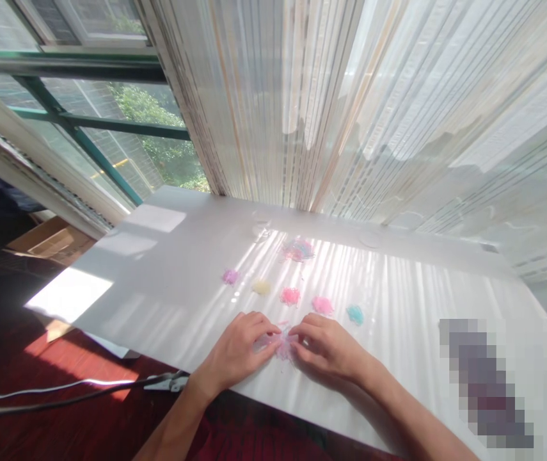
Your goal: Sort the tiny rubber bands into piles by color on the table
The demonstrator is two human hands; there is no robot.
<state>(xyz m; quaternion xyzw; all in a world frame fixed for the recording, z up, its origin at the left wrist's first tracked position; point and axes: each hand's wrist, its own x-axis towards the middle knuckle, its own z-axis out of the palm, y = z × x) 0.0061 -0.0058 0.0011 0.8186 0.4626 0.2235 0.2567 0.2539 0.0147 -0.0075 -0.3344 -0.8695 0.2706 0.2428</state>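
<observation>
Sheer striped curtains [283, 115] hang behind a sunlit white table [177, 262].

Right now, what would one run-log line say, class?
left hand: at pale pile | right hand: same | beyond: purple pile, yellow pile, coral pile, pink pile, teal pile | farther: mixed pile

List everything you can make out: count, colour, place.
table: one, white, centre
unmixed piles: five; purple, yellow, coral, pink, teal; row mid-table
mixed pile: one, multicoloured, behind row
lilac pile: one, pale, nearest viewer
clear item: one, colourless, table's far side
sheer curtain: one, whitish, behind table
window: one, green-framed, upper left
foliage: uncounted, green, outside
cardboard box: one, brown, left
cables: two, black, white, lower left
floor: one, red, lower left
pixelated patch: one, greyish, right
left hand, right hand: two, bare, at lilac pile
</observation>
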